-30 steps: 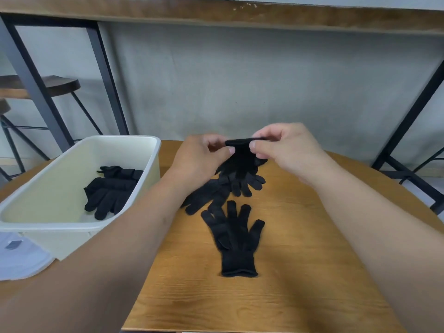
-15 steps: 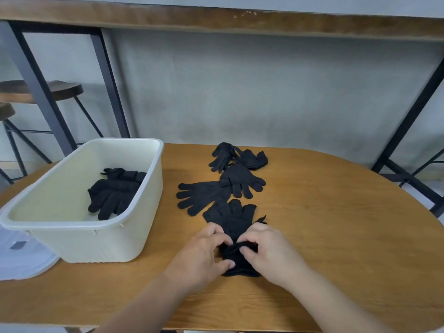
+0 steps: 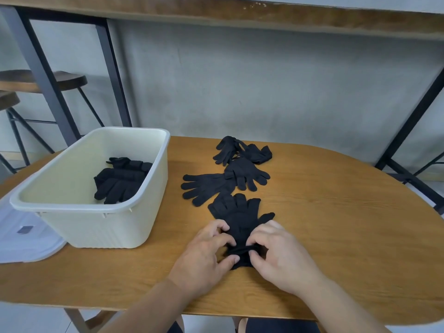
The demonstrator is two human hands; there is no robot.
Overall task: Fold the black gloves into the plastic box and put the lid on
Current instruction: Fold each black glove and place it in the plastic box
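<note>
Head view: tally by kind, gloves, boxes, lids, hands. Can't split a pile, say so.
Gloves on table, loose: 3, at (this one may be two bunched).
Glove stack being held: 1, layers unclear.
Glove pile in box: 1, count unclear.
Box: 1.
Lid: 1.
Hands: 2, left, right.
Total: 9.

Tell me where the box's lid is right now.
In the head view, the lid lies flat on the wooden table at the far left, beside and partly behind the plastic box, away from both hands.
</note>
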